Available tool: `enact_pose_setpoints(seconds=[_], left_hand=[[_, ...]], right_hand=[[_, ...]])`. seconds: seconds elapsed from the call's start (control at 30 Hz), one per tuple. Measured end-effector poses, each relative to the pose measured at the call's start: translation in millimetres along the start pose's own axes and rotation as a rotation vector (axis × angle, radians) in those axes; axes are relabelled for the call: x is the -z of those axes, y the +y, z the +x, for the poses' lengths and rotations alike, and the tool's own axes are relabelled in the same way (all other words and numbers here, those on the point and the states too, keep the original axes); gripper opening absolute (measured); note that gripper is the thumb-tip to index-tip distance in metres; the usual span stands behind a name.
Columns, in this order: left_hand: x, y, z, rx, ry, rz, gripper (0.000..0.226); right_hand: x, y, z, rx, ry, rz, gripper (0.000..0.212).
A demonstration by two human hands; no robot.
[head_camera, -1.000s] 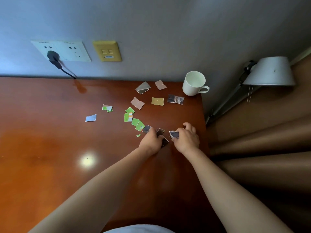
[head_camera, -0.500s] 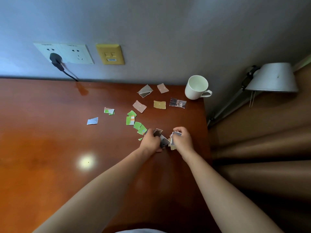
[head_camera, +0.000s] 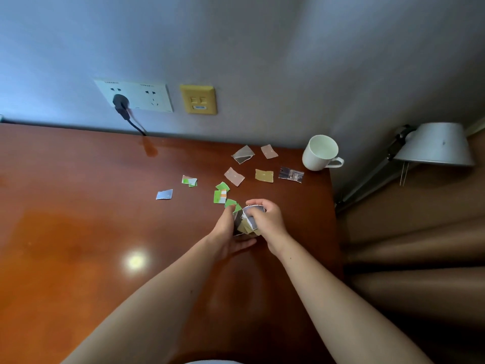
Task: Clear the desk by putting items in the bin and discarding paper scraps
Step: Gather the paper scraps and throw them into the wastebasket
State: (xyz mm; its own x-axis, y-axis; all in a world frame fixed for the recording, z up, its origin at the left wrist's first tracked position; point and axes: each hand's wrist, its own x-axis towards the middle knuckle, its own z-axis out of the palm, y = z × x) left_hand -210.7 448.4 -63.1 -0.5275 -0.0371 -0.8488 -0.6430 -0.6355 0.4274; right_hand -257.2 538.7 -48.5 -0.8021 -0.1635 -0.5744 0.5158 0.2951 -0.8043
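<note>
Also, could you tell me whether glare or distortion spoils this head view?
Head view: round glare spot on the glossy reddish-brown wooden desk, clear of the loose torn paper scraps; wide-angle skew slants the white wall socket plate; dim light leaves the held bundle of scraps soft.

The right hand [head_camera: 270, 219] hides most gathered scraps [head_camera: 248, 222].
</note>
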Motion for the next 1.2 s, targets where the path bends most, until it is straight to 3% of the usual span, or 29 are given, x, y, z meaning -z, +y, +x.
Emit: enact_pose_setpoints(seconds=[0.2, 0.4, 0.57, 0.7, 0.8, 0.87, 0.93, 1.03, 1.1, 1.2], left_hand=[[-3, 8, -9, 0.029, -0.050, -0.099, 0.043], [1, 12, -5, 0.069, -0.080, -0.242, 0.046], [12, 11, 1, 0.050, -0.009, -0.280, 0.045], [24, 16, 9, 0.005, -0.039, -0.233, 0.054], [36, 21, 18, -0.046, -0.032, -0.125, 0.037], [40, 23, 23, -0.095, 0.036, -0.077, 0.018], [41, 26, 27, -0.186, 0.138, 0.008, 0.012], [43, 29, 34, -0.391, 0.264, 0.365, 0.011], [47, 28, 36, -0.494, 0.307, 0.659, 0.010], [50, 29, 36, -0.566, 0.386, 1.053, 0.027]], right_hand=[[-17, -3, 0, 0.077, 0.017, -0.226, 0.023], [-26, -7, -7, 0.126, -0.005, -0.095, 0.039], [-25, -10, -7, 0.186, 0.014, -0.005, 0.037], [-17, 0, 10, 0.167, 0.118, -0.150, 0.032], [-11, 13, 24, 0.113, 0.080, -0.405, 0.040], [-10, 18, 29, 0.121, 0.073, -0.602, 0.043], [-12, 18, 31, 0.130, 0.071, -0.785, 0.043], [-13, 20, 32, 0.163, 0.040, -1.031, 0.046], [-13, 21, 34, 0.185, 0.020, -1.091, 0.048], [-12, 19, 36, 0.196, 0.022, -1.112, 0.042]])
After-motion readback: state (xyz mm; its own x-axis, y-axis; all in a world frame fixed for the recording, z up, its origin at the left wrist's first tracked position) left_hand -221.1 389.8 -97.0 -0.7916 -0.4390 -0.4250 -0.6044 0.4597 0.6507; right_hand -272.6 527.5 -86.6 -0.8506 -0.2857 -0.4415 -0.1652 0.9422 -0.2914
